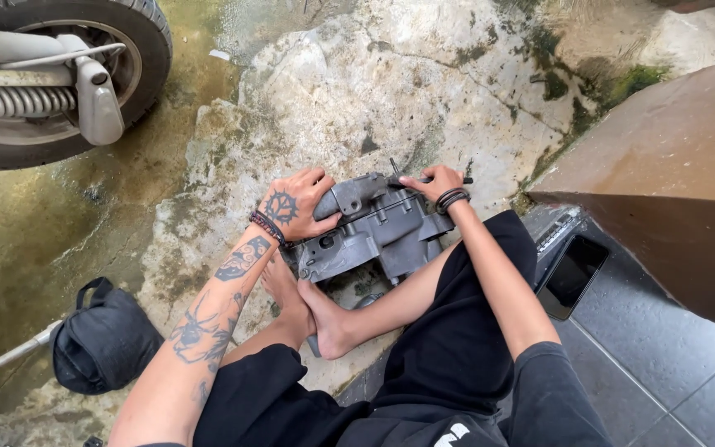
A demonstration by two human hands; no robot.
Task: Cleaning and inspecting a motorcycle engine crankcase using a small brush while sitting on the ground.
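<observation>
Engine casing sits on the wet concrete against your bare feet, your left hand clamped on its near edge while your right hand grips a slim tool at its top, disassembly apparently still underway.

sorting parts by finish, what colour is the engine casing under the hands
Dull grey bare metal, with darker grimy patches: the engine casing, best seen in the head view.
</observation>
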